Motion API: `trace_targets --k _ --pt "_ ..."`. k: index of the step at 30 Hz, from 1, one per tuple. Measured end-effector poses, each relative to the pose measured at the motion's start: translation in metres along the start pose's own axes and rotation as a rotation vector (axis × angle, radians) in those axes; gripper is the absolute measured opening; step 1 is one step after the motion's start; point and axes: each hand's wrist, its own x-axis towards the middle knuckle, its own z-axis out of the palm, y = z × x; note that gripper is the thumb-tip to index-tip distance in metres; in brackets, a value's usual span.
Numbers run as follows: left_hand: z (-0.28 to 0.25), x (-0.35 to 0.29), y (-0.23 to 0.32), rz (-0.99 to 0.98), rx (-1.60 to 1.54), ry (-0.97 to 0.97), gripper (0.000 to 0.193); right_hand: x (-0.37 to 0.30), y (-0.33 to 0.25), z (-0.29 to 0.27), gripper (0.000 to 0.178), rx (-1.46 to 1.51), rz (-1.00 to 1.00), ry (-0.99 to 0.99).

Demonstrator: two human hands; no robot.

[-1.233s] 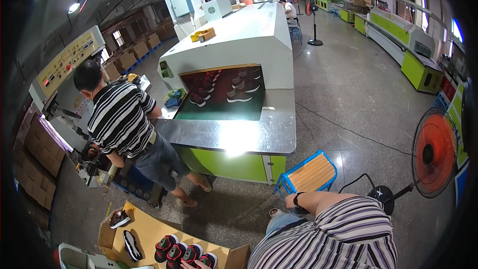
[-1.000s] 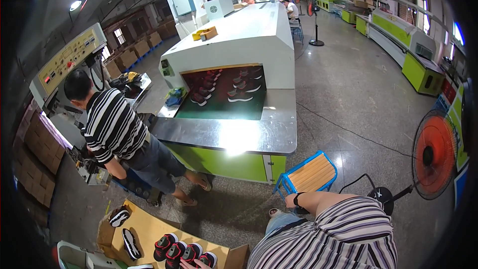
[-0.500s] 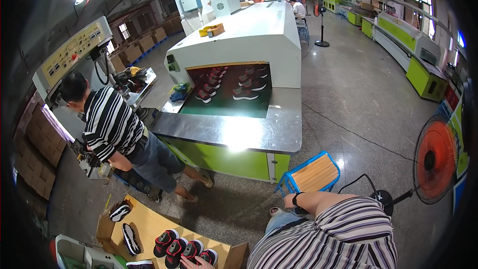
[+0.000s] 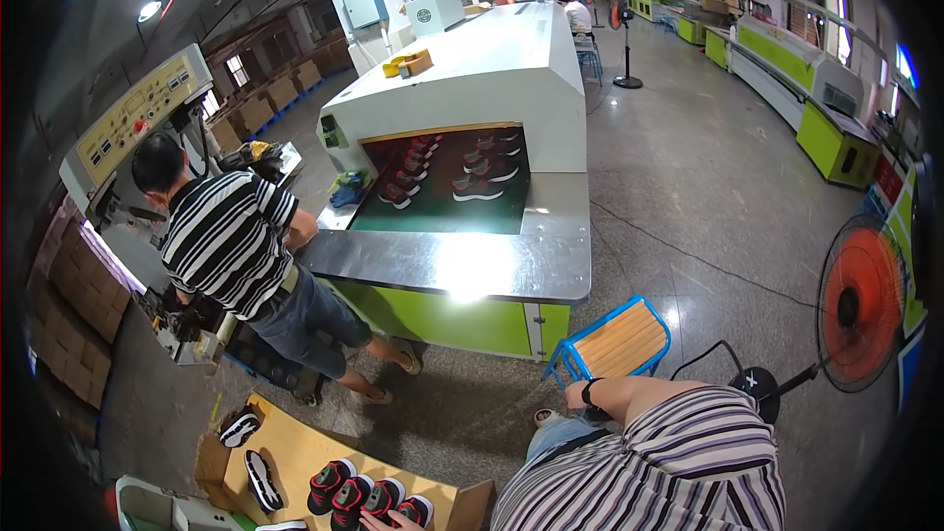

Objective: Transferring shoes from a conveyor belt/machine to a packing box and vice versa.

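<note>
At the bottom edge, my left hand (image 4: 391, 522) lies against black-and-red sneakers (image 4: 351, 498) standing in a row on a tan table. Its visible fingers are spread apart over the end of the row; the rest of the hand is cut off by the picture's edge. Beside a blue-framed stool (image 4: 619, 339) with a slatted wooden seat is my right hand (image 4: 574, 395), below a dark wristband. Its fingers are too small and hidden to read. Further left on the tan table (image 4: 329, 433), a black-and-white shoe (image 4: 239, 430) and another one (image 4: 263, 481) lie on their sides.
A white tunnel machine (image 4: 462, 69) with a metal front ledge (image 4: 393, 256) holds several sneakers on its green belt (image 4: 442, 217). A co-worker in a striped shirt (image 4: 226, 246) stands left, by a control-panel machine (image 4: 138, 108). An orange-bladed fan (image 4: 851, 300) stands right; a cable crosses the floor.
The co-worker has turned and straightened somewhat, with an arm now raised beside the metal ledge. The whole view has shifted slightly. My hands stay in the same places.
</note>
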Motion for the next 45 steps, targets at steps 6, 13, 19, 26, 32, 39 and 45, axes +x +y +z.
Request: trace_targets --k 6,13,19,26,32,39,45 --pt "-0.002 0.001 0.006 -0.01 -0.007 -0.005 0.053 0.009 0.005 0.007 0.037 0.045 0.022 0.042" --pt "0.001 -0.001 -0.001 -0.02 0.004 -0.001 0.052 -0.011 -0.007 -0.012 0.039 0.245 0.108 0.077" --pt "-0.003 -0.003 0.005 -0.019 -0.008 -0.006 0.052 -0.012 -0.007 -0.012 0.04 0.186 0.074 0.051" --pt "-0.001 -0.003 0.001 -0.004 -0.011 -0.009 0.053 -0.012 -0.009 -0.011 0.041 0.214 0.121 0.053" --pt "0.0 -0.001 0.001 0.012 -0.009 0.002 0.052 -0.015 -0.009 -0.012 0.041 0.268 0.116 0.079" --pt "0.001 -0.004 -0.001 0.026 -0.006 0.009 0.052 -0.023 -0.015 -0.024 0.038 0.212 0.074 0.034" --pt "-0.007 -0.001 0.01 -0.021 0.007 -0.035 0.053 0.015 0.003 0.01 0.036 0.003 -0.047 0.005"
